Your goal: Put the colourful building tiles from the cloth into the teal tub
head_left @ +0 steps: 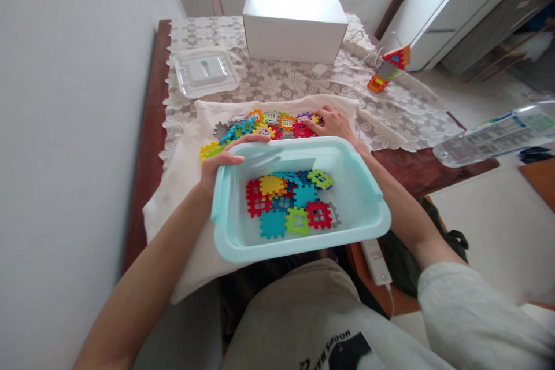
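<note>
A light turquoise plastic bin [359, 208] is tilted toward me at the table's near edge. My left hand [223, 156] grips its far left corner, thumb over the rim. Several toothed plastic building tiles lie inside, among them a yellow tile [272, 185], a blue tile [273, 224] and a red window tile [319, 215]. Behind the bin, a pile of similar tiles [254, 125] rests on a white cloth [173, 214]. My right hand [332, 122] reaches over the pile's right end, fingers bent at the tiles. Whether it pinches one is unclear.
A clear plastic lid [204, 72] lies at the back left, and a white box [295, 29] stands at the back. A small house of joined tiles [389, 68] is at the right. A plastic bottle [498, 133] shows near the right edge. The wall [78, 98] runs close on the left.
</note>
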Available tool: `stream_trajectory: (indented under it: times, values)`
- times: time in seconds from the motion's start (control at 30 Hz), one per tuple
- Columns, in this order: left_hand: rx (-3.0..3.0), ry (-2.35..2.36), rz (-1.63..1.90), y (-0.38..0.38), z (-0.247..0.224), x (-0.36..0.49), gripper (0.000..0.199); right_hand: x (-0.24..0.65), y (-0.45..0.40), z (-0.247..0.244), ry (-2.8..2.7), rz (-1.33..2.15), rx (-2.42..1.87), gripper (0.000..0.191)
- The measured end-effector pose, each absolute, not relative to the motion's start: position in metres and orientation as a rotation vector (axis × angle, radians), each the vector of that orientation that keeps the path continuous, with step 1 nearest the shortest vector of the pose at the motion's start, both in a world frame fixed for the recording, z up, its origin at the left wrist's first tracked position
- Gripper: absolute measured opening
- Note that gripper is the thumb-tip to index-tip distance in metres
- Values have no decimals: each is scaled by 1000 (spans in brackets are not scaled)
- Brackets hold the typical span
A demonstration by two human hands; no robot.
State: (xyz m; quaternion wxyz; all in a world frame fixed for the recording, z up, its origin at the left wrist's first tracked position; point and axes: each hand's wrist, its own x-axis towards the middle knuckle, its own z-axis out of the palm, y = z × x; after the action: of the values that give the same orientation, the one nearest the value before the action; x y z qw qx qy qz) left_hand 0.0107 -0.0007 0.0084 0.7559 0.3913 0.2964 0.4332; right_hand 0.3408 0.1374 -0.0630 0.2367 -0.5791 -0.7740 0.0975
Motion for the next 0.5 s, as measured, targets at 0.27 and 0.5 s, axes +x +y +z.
stream_trajectory:
  times: [0.27, 0.5]
  values:
    - [850, 758, 923, -3, 9, 6, 66, 336, 135, -62, -1866, 742, -1324, 40]
    - [851, 762, 921, -5, 8, 6, 64, 333, 136, -69, -1772, 1026, -1088, 55]
